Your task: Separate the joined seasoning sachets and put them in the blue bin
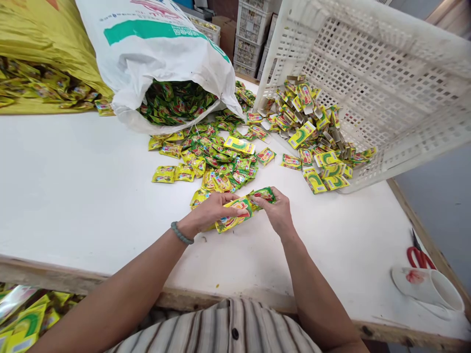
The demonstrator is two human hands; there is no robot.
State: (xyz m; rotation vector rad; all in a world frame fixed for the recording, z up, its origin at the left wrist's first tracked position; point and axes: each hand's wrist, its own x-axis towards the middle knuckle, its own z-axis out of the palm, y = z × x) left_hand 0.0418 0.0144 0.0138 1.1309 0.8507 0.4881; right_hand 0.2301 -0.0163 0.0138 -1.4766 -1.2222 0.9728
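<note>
A small yellow and green printed box (pixel 234 223) is gripped in my left hand (pixel 213 211), its right end turned toward my other hand. My right hand (pixel 275 208) pinches a green candy packet (pixel 265 195) close against that end of the box; whether the packet is partly inside, I cannot tell. Just beyond my hands lies a heap of green packets (pixel 217 152), with several yellow packets (pixel 164 174) along its left and near sides. A loose yellow and green box (pixel 239 145) rests on top of the heap.
A white sack (pixel 154 54) spills green packets at the back. Behind it, left, is a yellow sack (pixel 44 29). A tipped white plastic crate (pixel 368 73) holds many small boxes (pixel 301 135), some on the table. Red-handled scissors (pixel 419 257) and a white mug (pixel 427 287) lie right.
</note>
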